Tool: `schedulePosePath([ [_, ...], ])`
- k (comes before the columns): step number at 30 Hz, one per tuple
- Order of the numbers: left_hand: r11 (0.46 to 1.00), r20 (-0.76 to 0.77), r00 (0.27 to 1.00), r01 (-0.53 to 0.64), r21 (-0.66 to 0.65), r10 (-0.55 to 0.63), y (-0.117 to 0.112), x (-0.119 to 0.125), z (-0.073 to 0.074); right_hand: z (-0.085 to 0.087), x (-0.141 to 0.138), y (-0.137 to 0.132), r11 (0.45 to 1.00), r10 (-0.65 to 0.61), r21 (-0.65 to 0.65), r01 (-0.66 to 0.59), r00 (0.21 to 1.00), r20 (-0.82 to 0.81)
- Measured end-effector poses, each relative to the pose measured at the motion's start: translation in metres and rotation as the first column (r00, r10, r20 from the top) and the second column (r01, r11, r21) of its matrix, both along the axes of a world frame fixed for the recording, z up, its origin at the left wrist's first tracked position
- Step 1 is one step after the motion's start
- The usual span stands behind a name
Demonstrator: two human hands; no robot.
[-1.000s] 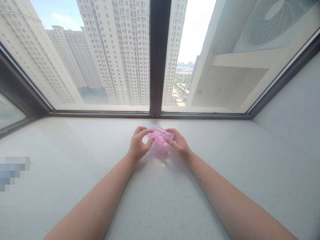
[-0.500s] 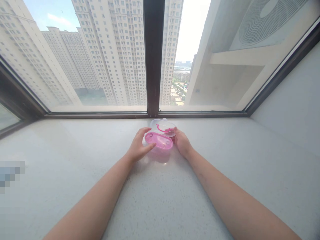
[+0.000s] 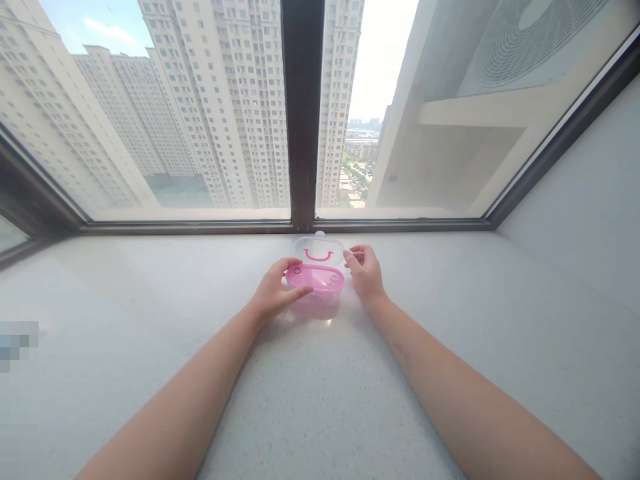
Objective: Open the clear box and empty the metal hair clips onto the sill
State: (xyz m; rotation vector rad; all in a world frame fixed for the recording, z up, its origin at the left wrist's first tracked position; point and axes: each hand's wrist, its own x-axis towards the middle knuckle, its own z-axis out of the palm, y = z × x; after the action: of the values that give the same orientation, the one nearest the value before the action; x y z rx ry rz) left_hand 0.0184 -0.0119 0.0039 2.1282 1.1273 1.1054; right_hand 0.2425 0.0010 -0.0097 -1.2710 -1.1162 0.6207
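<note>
A small pink oval plastic box (image 3: 320, 303), its inside pink and shiny, stands on the white sill near the window. Behind it lies its see-through lid (image 3: 320, 257), flipped back, with a curved pink handle on top and a small tab at the far edge. My left hand (image 3: 275, 287) grips the box at its left end, thumb along the front rim and fingers behind. My right hand (image 3: 366, 272) is at the right edge of the lid, fingers loosely bent and apart from the thumb. Whether the thumb tip touches the lid is hard to tell.
The dark window frame (image 3: 200, 229) runs just behind the lid, with a thick upright post (image 3: 303, 120) in the middle. A white wall (image 3: 575, 180) bounds the right side. A blurred patch (image 3: 17, 343) lies at the far left of the sill.
The lid has turned and shifted left, so it now lies squarely behind the box. My right hand has eased off its edge and its fingers have lifted. The left hand has closed on the box.
</note>
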Motion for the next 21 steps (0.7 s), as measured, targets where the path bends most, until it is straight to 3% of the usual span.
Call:
schedulePosePath([
  [2, 1.000, 0.001, 1.000, -0.011, 0.011, 0.011, 0.001, 0.000, -0.001, 0.004, 0.002, -0.004, 0.998, -0.012, 0.058, 0.005, 0.991, 0.130],
  [6, 0.999, 0.016, 1.000, -0.026, 0.020, 0.026, 0.002, 0.000, -0.003, 0.008, 0.000, -0.013, 0.985, 0.142, 0.058, -0.164, 0.949, 0.280],
  [10, 1.000, 0.036, 0.999, -0.021, 0.017, 0.020, 0.002, 0.001, -0.001, 0.007, -0.003, -0.015, 0.970, 0.195, 0.080, -0.230, 0.930, 0.311],
  [21, 1.000, 0.051, 0.999, -0.016, -0.017, 0.017, -0.002, 0.002, 0.004, 0.009, -0.004, -0.015, 0.956, 0.141, 0.199, -0.216, 0.933, 0.332],
])
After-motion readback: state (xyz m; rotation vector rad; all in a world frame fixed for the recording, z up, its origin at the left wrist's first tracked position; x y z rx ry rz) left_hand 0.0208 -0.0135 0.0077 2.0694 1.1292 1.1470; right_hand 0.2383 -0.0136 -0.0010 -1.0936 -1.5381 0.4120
